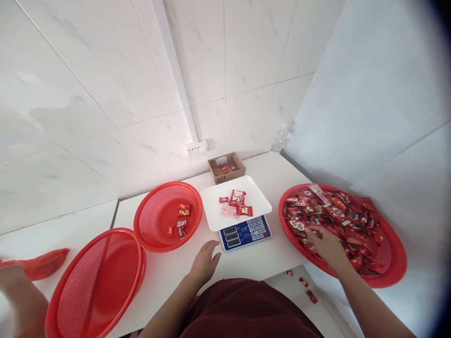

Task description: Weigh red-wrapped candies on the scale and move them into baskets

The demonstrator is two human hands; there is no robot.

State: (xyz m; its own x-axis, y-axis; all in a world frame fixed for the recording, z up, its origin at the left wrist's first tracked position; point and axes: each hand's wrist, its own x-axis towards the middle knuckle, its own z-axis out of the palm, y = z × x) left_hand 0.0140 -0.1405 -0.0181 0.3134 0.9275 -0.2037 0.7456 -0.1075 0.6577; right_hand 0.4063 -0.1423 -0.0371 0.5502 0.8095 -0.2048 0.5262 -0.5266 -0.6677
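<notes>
The right hand [327,248] is at the near-left part of a full red basket [389,253], touching or just above the heaped candy packets [340,213]. Its fingers are curled, but whether this grip pinches a packet cannot be told. The left hand [204,263] is near the scale [243,234], its grip spread — thumb apart from the fingers, nothing between them.

On the scale's white tray [213,211] lie a few red packets [237,199] and a pink packet [229,212]. Behind it stands a small cardboard box [230,176] with more packets inside. Left of the scale, a round basket [157,213] holds a few candies [183,210]; beside it, another red basket [118,277] is tilted on the tabletop [260,263]. 3 wrapped sweets [311,296] lie lower down, past the near edge. At far left — partly cut off — another person's arm [21,300] is beside a red bag [47,265].
</notes>
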